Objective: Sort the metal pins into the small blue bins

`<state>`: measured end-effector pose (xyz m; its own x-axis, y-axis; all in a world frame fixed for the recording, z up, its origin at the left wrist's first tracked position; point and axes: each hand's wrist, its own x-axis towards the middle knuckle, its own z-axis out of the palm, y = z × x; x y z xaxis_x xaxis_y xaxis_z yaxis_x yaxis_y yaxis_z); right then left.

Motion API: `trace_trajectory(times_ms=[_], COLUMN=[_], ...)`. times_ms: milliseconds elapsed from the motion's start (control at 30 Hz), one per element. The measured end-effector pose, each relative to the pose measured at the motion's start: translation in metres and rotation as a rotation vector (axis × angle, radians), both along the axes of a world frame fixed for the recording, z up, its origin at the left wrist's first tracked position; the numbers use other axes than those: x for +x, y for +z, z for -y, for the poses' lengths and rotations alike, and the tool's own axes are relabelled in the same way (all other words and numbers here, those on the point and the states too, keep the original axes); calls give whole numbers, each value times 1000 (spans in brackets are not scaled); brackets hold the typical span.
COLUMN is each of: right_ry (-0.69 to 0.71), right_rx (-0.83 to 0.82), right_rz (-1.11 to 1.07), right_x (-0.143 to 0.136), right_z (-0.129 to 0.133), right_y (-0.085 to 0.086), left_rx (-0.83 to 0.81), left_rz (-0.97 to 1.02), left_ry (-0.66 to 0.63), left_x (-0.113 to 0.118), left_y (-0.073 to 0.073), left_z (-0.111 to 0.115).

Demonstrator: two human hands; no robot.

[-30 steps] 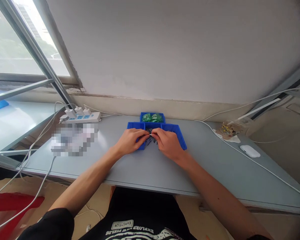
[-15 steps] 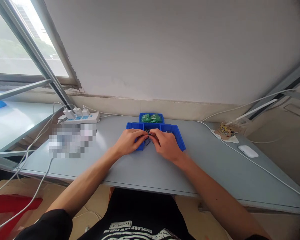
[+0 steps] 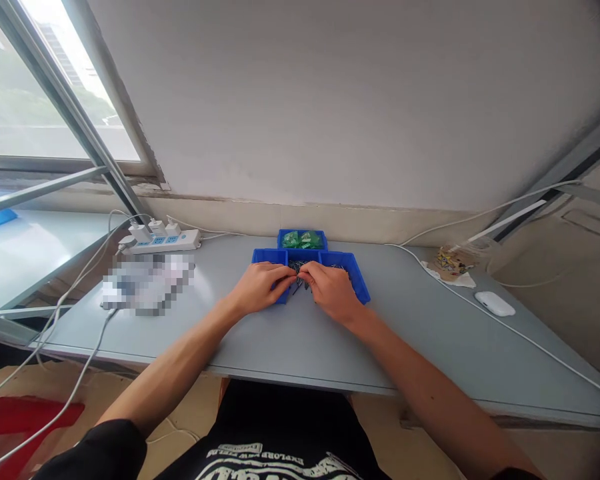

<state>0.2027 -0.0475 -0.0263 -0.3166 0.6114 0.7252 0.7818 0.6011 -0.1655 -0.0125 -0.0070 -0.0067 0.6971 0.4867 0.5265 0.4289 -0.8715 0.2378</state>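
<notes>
My left hand [image 3: 261, 287] and my right hand [image 3: 331, 291] meet fingertip to fingertip over the blue bins. Each is closed in a pinch; whatever is between the fingertips is too small and covered to make out. Below them, the middle blue bin [image 3: 303, 255] holds many thin dark metal pieces [image 3: 297, 267] that look like screws or pins. Partly under my left hand is the left blue bin [image 3: 270, 255]. The right blue bin [image 3: 363, 288] also shows thin metal pieces, half hidden behind my right hand.
Behind these stands another blue bin [image 3: 282, 233] with green packets [image 3: 310, 239]. A power strip [image 3: 165, 242] with plugs and cables lies at left, near a blurred-out patch. At right are a white case [image 3: 495, 303], a clear cup-like container [image 3: 455, 261] and a long white cable [image 3: 540, 348].
Both hands stay pinched together over the bins. The small metal piece seen between the fingertips earlier is now mostly covered. The view has shifted slightly.
</notes>
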Motion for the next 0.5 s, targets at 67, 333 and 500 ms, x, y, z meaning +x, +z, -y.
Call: trace_trajectory(times_ms=[67, 333, 500], right_ry=[-1, 28, 28], right_rx=[-15, -40, -21], right_rz=[3, -37, -19], right_x=[0, 0, 0], right_z=[1, 4, 4], right_y=[1, 2, 4], left_rx=[5, 3, 8], left_rz=[-4, 4, 16], left_ry=[7, 37, 32], left_x=[0, -3, -3], left_y=[0, 0, 1], left_z=[0, -2, -2])
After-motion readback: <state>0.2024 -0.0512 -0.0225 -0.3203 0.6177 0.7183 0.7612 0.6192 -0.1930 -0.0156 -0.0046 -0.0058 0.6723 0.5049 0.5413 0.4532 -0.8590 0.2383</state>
